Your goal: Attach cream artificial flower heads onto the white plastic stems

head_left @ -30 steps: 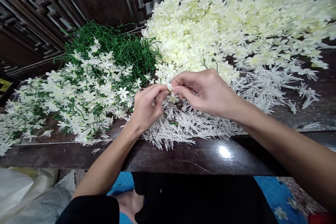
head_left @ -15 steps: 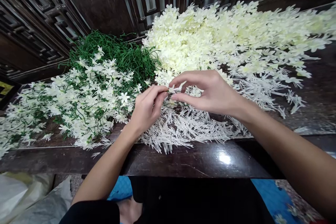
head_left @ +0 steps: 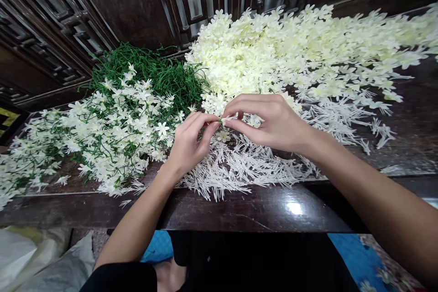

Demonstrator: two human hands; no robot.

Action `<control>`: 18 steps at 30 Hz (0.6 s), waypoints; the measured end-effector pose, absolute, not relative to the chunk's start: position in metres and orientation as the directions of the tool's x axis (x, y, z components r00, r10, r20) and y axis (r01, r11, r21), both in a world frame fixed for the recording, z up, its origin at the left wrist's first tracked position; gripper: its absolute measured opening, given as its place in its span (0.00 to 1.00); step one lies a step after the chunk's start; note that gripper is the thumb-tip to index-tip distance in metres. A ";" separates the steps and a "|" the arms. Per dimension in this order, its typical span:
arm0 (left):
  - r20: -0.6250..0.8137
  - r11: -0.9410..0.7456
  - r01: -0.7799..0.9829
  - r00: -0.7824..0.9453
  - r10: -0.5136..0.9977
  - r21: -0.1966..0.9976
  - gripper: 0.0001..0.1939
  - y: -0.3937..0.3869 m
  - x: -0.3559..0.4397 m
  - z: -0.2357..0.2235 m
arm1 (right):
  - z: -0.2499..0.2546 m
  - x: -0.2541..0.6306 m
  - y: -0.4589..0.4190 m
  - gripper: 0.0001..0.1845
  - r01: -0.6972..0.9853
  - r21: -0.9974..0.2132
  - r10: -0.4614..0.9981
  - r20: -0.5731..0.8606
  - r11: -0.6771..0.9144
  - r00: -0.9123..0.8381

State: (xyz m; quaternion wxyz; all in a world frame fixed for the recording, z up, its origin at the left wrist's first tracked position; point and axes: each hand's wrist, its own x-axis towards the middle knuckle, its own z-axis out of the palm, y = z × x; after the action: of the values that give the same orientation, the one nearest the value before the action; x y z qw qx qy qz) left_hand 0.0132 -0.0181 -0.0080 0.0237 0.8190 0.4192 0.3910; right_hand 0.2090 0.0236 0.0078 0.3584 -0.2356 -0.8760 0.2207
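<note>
Flower piece (head_left: 226,121) between fingertips of left hand (head_left: 191,141), right hand (head_left: 270,121).

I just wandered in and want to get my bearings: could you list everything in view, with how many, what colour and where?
Loose blossoms: many, cream-yellow, back centre to right
Spiky sprigs: many, white, front centre to right
Wiry stems: one heap, green, back left of centre
Stemmed flowers: many, white and green, left
Small flower piece: one, white-green, at both hands' fingertips
Bench: one, dark brown, under the piles
Carved panelling: dark brown, behind
Bags: count unclear, whitish, lower left
Mat: blue, below
Left hand, right hand: centre
Foot: one, bottom
</note>
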 end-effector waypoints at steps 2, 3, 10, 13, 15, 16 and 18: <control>0.631 -0.651 0.665 0.337 0.699 0.366 0.03 -0.018 0.013 -0.008 | 0.010 0.209 0.023 0.07 0.259 -0.569 0.582 0.508 0.780 -0.635; 0.630 -0.649 0.658 0.328 0.704 0.383 0.03 -0.018 0.014 -0.007 | 0.011 0.209 0.023 0.07 0.259 -0.586 0.592 0.494 0.768 -0.637; 0.487 -0.447 0.389 -0.005 0.873 0.806 0.06 -0.018 0.015 -0.005 | 0.012 0.216 0.028 0.14 0.437 -0.686 0.738 0.218 0.581 -0.639; 0.425 -0.390 0.232 -0.129 0.896 0.891 0.13 -0.017 0.015 -0.003 | 0.007 0.216 0.029 0.13 0.404 -0.629 0.612 0.148 0.664 -0.776; 0.410 -0.387 0.155 -0.163 0.897 0.909 0.13 -0.017 0.014 -0.002 | 0.002 0.212 0.027 0.12 0.388 -0.571 0.545 0.127 0.723 -0.829; 0.405 -0.388 0.125 -0.168 0.899 0.913 0.12 -0.017 0.014 -0.002 | -0.001 0.211 0.026 0.12 0.394 -0.534 0.531 0.125 0.748 -0.838; 0.391 -0.383 0.079 -0.162 0.906 0.920 0.09 -0.016 0.013 -0.002 | -0.005 0.208 0.023 0.10 0.417 -0.457 0.529 0.146 0.786 -0.836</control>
State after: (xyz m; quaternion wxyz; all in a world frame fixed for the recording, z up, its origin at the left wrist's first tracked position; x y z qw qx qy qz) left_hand 0.0133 -0.0160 -0.0022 0.3337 0.5547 0.4438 0.6197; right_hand 0.2080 0.0234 -0.0053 0.1343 -0.2530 -0.9353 0.2078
